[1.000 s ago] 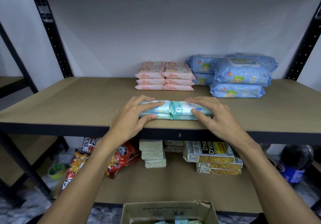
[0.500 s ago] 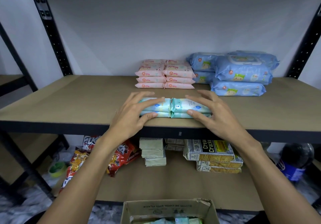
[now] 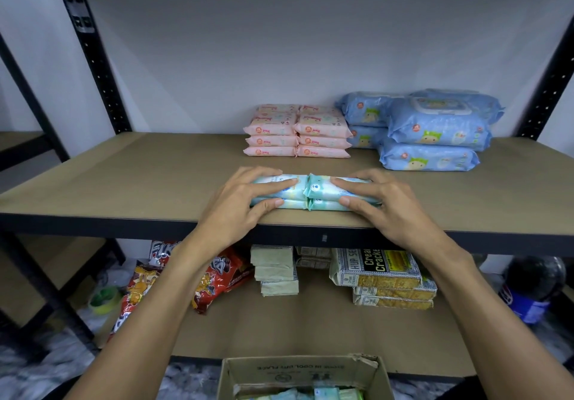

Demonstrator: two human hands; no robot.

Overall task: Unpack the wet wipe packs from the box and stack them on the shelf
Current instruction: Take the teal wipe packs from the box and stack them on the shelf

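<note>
Teal wet wipe packs (image 3: 306, 191) lie two high and two across near the front edge of the brown shelf (image 3: 124, 179). My left hand (image 3: 239, 201) grips their left end, thumb on the front, fingers on top. My right hand (image 3: 385, 204) grips their right end the same way. Pink wet wipe packs (image 3: 296, 131) are stacked at the back of the shelf, with large blue wet wipe packs (image 3: 431, 129) piled to their right. The open cardboard box (image 3: 301, 375) stands below at the bottom edge, with more teal packs inside.
The lower shelf (image 3: 310, 328) holds red snack bags (image 3: 217, 275), green packets (image 3: 275, 271) and cracker packs (image 3: 385, 278). Black uprights (image 3: 93, 58) frame the shelf. A dark bottle (image 3: 531, 288) stands at the lower right, a tape roll (image 3: 104, 298) at the lower left.
Both hands have pushed the teal packs slightly further back on the shelf. Their grip on the packs is unchanged.
</note>
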